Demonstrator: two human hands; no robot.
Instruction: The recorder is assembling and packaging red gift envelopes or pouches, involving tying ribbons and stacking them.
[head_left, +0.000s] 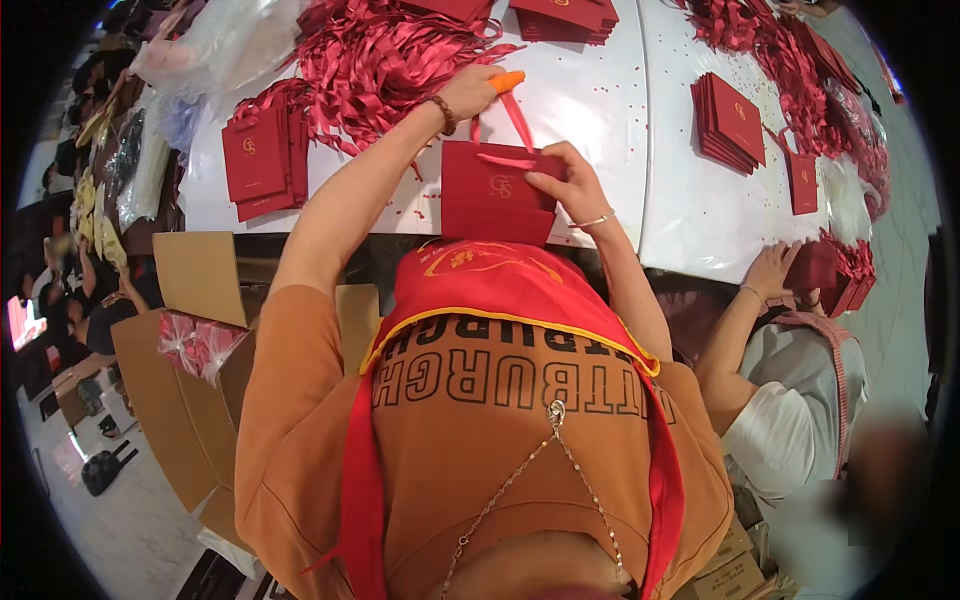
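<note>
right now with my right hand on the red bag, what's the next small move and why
Perhaps draw the ribbon gently upward with the left hand while the right hand steadies the red bag: the ribbon rises from the bag's top toward the orange item at the left hand, and the right hand pinches the bag's upper right corner.

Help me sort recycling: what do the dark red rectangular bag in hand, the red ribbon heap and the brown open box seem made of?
Dark red rectangular bag: probably stiff paper, mostly matte; flat faces, crisp edges.
Red ribbon heap: likely satin-type fabric, glossy; highlights on limp, twisted strips.
Brown open box: apparently cardboard, dull finish; stiff, plain tan flaps.
</note>
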